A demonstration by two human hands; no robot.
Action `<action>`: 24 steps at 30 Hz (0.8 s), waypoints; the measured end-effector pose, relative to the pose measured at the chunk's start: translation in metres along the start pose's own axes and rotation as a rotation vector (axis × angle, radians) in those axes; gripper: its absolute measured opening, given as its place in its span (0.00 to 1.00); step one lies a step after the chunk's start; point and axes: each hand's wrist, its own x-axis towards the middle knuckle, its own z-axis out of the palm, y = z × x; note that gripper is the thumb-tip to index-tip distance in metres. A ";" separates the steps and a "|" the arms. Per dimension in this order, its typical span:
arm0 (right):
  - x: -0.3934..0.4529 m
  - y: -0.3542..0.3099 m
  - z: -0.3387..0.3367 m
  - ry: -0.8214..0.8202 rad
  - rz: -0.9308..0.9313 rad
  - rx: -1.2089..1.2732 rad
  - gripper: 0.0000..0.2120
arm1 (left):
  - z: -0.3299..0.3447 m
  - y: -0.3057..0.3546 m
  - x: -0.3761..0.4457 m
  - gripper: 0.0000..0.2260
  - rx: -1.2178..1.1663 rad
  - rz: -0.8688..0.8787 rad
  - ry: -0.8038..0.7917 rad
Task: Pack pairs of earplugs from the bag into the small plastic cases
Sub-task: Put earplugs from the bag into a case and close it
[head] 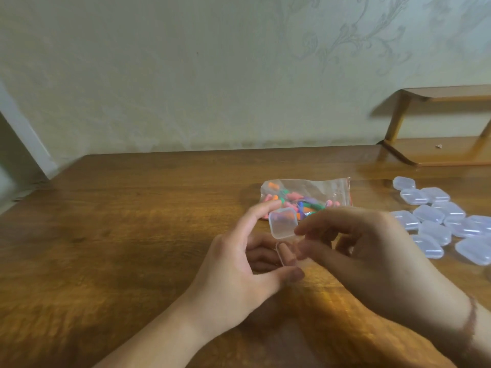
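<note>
Under the two hands lies the desk (132, 235). Behind the grip is the bag (305, 195) of earplugs (308, 204). Right of the grip sit more cases (435, 221). The left hand (239, 272) holds one open case (283, 224); its grip is curled round it. The right hand (372, 251) pinches the case's edge, grip narrow. I think it helps to hold the case steady and open the lid fully.
</note>
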 end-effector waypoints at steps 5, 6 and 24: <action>0.005 0.001 0.000 -0.042 0.339 0.462 0.11 | -0.002 0.001 0.000 0.29 0.058 0.033 -0.017; 0.005 0.000 0.002 -0.124 0.407 0.589 0.14 | -0.002 0.001 0.000 0.26 0.072 0.045 -0.023; 0.007 0.010 0.003 -0.084 0.111 0.411 0.11 | 0.002 0.008 0.011 0.13 0.027 -0.037 0.120</action>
